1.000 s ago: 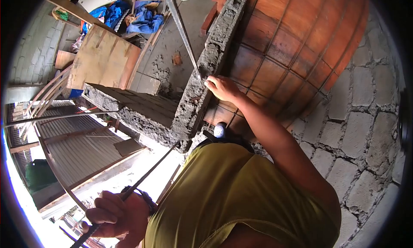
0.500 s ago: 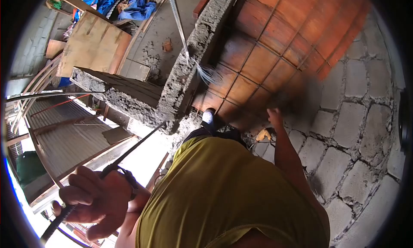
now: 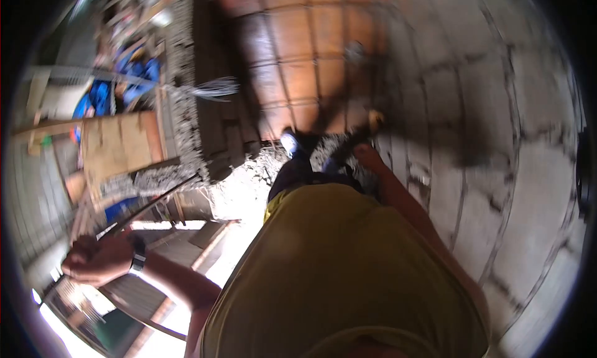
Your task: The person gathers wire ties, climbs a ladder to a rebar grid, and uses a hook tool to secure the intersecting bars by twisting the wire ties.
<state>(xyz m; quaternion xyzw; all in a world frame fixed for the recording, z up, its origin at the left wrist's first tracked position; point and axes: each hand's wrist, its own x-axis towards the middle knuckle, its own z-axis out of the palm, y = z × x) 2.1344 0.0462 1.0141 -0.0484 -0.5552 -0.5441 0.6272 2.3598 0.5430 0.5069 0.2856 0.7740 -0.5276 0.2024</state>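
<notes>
Right hand (image 3: 368, 154) dropped lower, grip unclear | left hand (image 3: 93, 258) clasps rebar (image 3: 155, 202) | block wall (image 3: 180, 109) between

Block wall (image 3: 180, 109) left — formwork panel (image 3: 298, 53) right

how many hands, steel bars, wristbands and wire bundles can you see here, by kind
hands: 2, the left hand closed around a bar, the right hand reaching down low
steel bars: 1, the bar in the left hand's grip
wristbands: 1, the dark wristband on the left wrist
wire bundles: 1, the wire bundle sticking out over the block wall
total: 5
</notes>
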